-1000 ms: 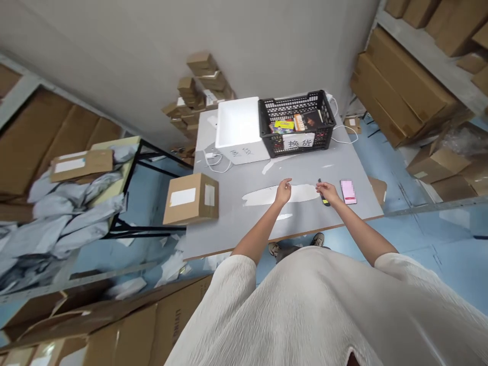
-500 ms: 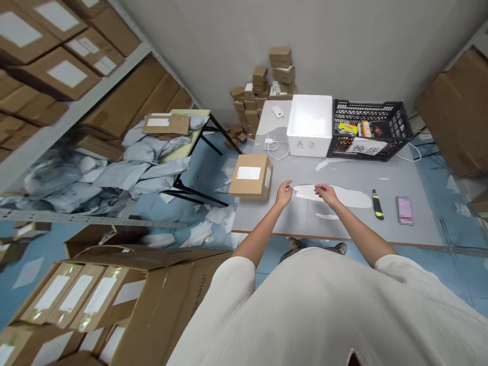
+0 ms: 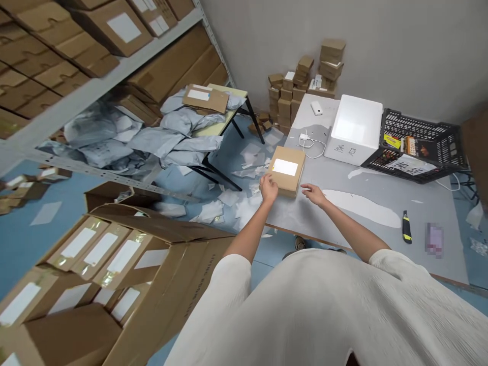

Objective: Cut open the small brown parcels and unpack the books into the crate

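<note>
A brown cardboard box (image 3: 290, 182) with a white label (image 3: 285, 166) lies near the left end of the grey table (image 3: 324, 223). My left hand (image 3: 269, 189) is at the box's front left corner, fingers partly spread; whether they touch the cardboard I cannot tell. On the other side, my right hand (image 3: 314, 194) hovers just right of the box, its fingers apart and nothing in them. A worn white patch (image 3: 362, 207) marks the tabletop beside that hand. Farther right lies a black and yellow utility knife (image 3: 406, 227).
Behind are a white bin (image 3: 345, 147), a black crate (image 3: 419, 129) holding small packages, a white cable (image 3: 314, 150) and a white device (image 3: 316, 108). A pixelated pinkish item (image 3: 434, 240) lies right. A large open carton (image 3: 198, 274) with boxes stands left; paper scraps (image 3: 213, 209) litter the floor.
My view has turned to the left. Both hands have moved left from over the white patch to either side of the cardboard box.
</note>
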`<state>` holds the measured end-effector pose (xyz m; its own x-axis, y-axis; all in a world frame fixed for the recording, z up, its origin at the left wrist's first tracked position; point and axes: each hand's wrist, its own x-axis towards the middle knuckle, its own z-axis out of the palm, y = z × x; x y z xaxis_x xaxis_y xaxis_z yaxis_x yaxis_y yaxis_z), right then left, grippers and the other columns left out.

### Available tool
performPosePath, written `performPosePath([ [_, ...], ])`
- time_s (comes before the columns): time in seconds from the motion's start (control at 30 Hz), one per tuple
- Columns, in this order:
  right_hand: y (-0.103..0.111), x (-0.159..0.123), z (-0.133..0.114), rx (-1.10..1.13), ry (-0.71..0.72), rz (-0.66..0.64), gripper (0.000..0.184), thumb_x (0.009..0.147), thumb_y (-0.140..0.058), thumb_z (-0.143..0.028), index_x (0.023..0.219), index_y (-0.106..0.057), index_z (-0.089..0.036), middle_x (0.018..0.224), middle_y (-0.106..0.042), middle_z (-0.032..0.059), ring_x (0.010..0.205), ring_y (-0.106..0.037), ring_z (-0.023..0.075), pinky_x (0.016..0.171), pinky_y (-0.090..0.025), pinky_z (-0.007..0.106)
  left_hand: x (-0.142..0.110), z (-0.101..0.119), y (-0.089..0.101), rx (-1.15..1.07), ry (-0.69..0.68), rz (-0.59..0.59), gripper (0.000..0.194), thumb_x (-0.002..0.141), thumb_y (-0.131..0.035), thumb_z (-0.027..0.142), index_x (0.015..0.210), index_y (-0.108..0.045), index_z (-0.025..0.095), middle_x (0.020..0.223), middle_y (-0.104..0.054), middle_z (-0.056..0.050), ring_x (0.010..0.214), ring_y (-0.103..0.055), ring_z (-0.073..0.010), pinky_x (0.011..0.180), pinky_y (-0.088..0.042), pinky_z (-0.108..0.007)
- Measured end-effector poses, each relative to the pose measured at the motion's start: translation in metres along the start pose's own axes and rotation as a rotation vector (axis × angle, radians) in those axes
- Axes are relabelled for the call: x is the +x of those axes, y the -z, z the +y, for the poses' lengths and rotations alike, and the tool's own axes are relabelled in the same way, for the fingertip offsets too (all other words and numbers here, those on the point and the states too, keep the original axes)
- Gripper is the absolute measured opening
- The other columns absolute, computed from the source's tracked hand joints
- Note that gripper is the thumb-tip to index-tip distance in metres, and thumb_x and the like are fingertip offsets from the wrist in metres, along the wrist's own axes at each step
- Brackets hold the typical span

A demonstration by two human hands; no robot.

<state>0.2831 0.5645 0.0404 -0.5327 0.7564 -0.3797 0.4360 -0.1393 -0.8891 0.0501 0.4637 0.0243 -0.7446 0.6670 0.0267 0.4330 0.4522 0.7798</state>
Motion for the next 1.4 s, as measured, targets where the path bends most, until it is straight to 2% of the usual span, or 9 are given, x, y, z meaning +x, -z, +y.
performPosePath([
  [0.1,-0.013,0.006,-0.002,-0.025,-0.001,-0.025,0.055,0.088,-0.077,-0.031,0.142,-0.074,-0.024,0.13,-0.08,0.0094,0.116,-0.075,0.0277,0.109,-0.061,0.047,0.005,-0.01,0.003,0.062,0.112,-0.001,0.069,0.087,-0.065,0.004,0.152,-0.056,0.025,0.16,-0.058,-0.014,0.152,-0.052,-0.0311,0.13,-0.04,-0.049],
  [0.2,-0.022,0.01,0.0,-0.026,0.038,-0.029,0.067,0.086,-0.078,-0.033,0.152,-0.067,-0.026,0.155,-0.069,0.0103,0.135,-0.069,0.0319,0.116,-0.057,0.049,0.009,-0.016,0.0,0.095,0.145,-0.057,0.073,0.088,-0.066,0.007,0.158,-0.051,0.022,0.156,-0.061,-0.016,0.152,-0.052,-0.0322,0.13,-0.039,-0.049],
  [0.37,-0.026,0.015,0.003,-0.02,0.057,-0.004,0.085,0.081,-0.078,-0.034,0.163,-0.054,-0.026,0.167,-0.057,0.0112,0.144,-0.064,0.0333,0.122,-0.052,0.051,0.007,-0.022,-0.008,0.099,0.217,-0.104,0.058,0.087,-0.074,0.016,0.144,-0.064,0.021,0.132,-0.07,-0.014,0.138,-0.061,-0.033,0.123,-0.045,-0.048],
  [0.5,-0.017,0.012,0.0,-0.048,0.033,0.067,0.087,0.08,-0.077,-0.038,0.163,-0.053,-0.028,0.169,-0.056,0.0091,0.148,-0.06,0.033,0.128,-0.046,0.051,-0.006,-0.022,-0.017,0.059,0.208,-0.147,0.043,0.082,-0.08,0.02,0.124,-0.073,0.022,0.12,-0.067,-0.011,0.127,-0.065,-0.0329,0.118,-0.049,-0.046],
  [0.67,0.004,-0.005,-0.005,-0.043,0.01,0.144,0.079,0.081,-0.077,-0.045,0.157,-0.06,-0.032,0.164,-0.061,0.0064,0.152,-0.055,0.0336,0.13,-0.043,0.052,-0.023,-0.013,-0.03,0.023,0.145,-0.19,0.038,0.085,-0.079,0.023,0.122,-0.074,0.022,0.117,-0.061,-0.009,0.122,-0.065,-0.0296,0.116,-0.051,-0.041],
  [0.87,0.048,-0.036,-0.001,-0.029,0.015,0.245,0.077,0.08,-0.076,-0.048,0.154,-0.062,-0.031,0.161,-0.063,0.0076,0.15,-0.056,0.0345,0.129,-0.044,0.053,-0.035,0.02,-0.062,-0.017,0.061,-0.264,0.034,0.087,-0.077,0.024,0.121,-0.074,0.024,0.117,-0.057,-0.007,0.116,-0.065,-0.0257,0.114,-0.052,-0.038],
  [1.07,0.107,-0.077,0.023,-0.02,-0.03,0.385,0.073,0.082,-0.074,-0.047,0.152,-0.062,-0.031,0.159,-0.064,0.0082,0.147,-0.058,0.0338,0.126,-0.047,0.052,-0.051,0.078,-0.112,-0.009,-0.021,-0.382,0.039,0.087,-0.078,0.023,0.126,-0.074,0.025,0.121,-0.057,-0.007,0.115,-0.065,-0.0247,0.115,-0.051,-0.038],
  [1.27,0.174,-0.121,0.059,-0.011,-0.066,0.508,0.069,0.083,-0.071,-0.042,0.151,-0.063,-0.031,0.158,-0.065,0.0076,0.145,-0.061,0.0321,0.124,-0.05,0.05,-0.093,0.139,-0.168,0.017,-0.096,-0.503,0.038,0.088,-0.077,0.024,0.125,-0.074,0.024,0.122,-0.058,-0.008,0.114,-0.066,-0.0246,0.114,-0.052,-0.038],
  [1.4,0.214,-0.147,0.085,0.003,-0.065,0.584,0.064,0.082,-0.07,-0.04,0.146,-0.067,-0.03,0.157,-0.066,0.0069,0.145,-0.06,0.0319,0.126,-0.047,0.05,-0.126,0.172,-0.202,0.013,-0.136,-0.564,0.041,0.088,-0.076,0.023,0.128,-0.072,0.025,0.12,-0.059,-0.008,0.119,-0.065,-0.0247,0.114,-0.052,-0.037],
])
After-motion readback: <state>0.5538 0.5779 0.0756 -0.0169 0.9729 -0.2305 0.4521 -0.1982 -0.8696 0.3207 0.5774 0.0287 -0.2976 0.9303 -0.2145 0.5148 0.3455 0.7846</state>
